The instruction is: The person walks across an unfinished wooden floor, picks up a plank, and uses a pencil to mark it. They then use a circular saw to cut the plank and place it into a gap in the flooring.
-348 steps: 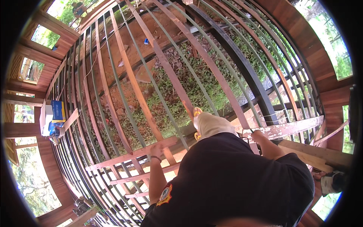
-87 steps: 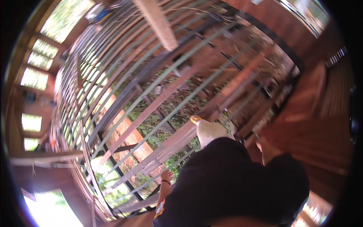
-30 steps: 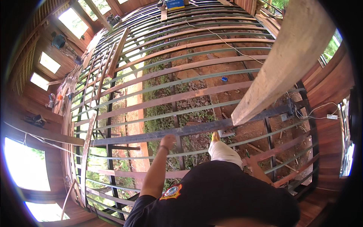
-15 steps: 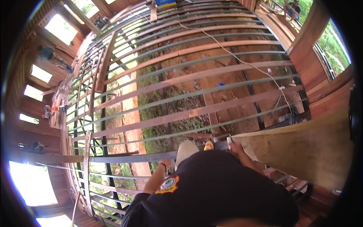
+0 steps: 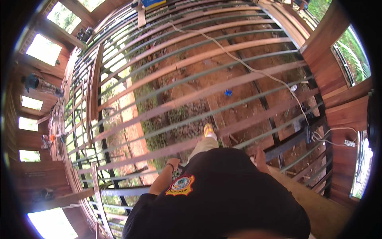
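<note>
My left hand [image 5: 173,163], with a band at the wrist, hangs left of my trouser leg over the open joists; its fingers are hard to make out. My right hand [image 5: 260,158] is partly behind my dark shirt, fingers curled, beside a thick timber beam [image 5: 310,199]; what it holds is unclear. My foot [image 5: 208,130], in a yellow patterned sandal, rests on a reddish wooden joist [image 5: 234,125]. Green and reddish joists [image 5: 262,95] span the gaps over soil, gravel and plants. A dark steel member [image 5: 278,147] runs near my right hand.
A pale cord [image 5: 254,71] crosses the joists toward the right wall [image 5: 346,159]. Loose boards [image 5: 95,79] lie at left, where another person [image 5: 39,84] is by the windowed wall. Someone else [image 5: 301,5] is outside, top right. A blue box [image 5: 153,3] sits at the far end.
Since half a second ago, my sandaled foot has stepped forward onto a farther joist, and the beam at my right has dropped lower in view, now partly hidden behind my body.
</note>
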`<state>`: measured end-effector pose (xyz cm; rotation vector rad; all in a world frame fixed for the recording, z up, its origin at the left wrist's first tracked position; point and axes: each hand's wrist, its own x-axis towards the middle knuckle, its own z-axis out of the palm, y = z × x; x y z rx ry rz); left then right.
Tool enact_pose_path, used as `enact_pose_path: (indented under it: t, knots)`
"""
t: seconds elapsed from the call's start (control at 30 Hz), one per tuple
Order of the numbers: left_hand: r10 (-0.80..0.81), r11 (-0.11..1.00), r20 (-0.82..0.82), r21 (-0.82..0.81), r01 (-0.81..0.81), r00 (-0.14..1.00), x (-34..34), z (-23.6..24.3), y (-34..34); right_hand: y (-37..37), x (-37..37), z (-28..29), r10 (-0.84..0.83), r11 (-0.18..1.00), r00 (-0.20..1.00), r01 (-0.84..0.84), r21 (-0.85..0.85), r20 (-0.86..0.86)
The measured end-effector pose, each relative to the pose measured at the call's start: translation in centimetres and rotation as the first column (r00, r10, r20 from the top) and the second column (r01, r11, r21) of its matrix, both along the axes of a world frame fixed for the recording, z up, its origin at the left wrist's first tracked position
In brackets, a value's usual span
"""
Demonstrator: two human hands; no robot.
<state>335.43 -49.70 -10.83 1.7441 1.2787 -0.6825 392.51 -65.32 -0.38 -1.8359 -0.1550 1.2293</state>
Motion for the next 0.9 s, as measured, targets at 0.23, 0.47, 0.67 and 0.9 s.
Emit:
enact_pose_path:
  t: [0.23, 0.47, 0.67, 0.9]
  knots:
    - [-0.636, 0.567, -0.37, 0.37, 0.736, 0.677, 9.2, 9.2, 31.9, 7.0, 6.9, -5.9, 0.8, 0.558, 0.291, -0.683, -0.472, 0.524]
    - [0.718, 0.658, 0.5, -0.258, -0.707, 0.485, 21.8, 18.0, 48.6, 20.8, 8.0, -5.5, 0.151, 0.988, 0.948, -0.137, 0.072, -0.28]
    - [0.818, 0.517, 0.492, -0.398, -0.758, 0.299, 22.6, 14.3, 60.4, 41.1, 12.0, -3.4, 0.268, 0.873, 0.942, -0.326, -0.362, -0.203]
    - [-0.116, 0.993, -0.333, -0.06, 0.102, 0.936, 15.8, 7.5, 66.6, 73.3, 20.3, 3.6, 0.342, 0.937, 0.903, -0.309, -0.16, 0.259]
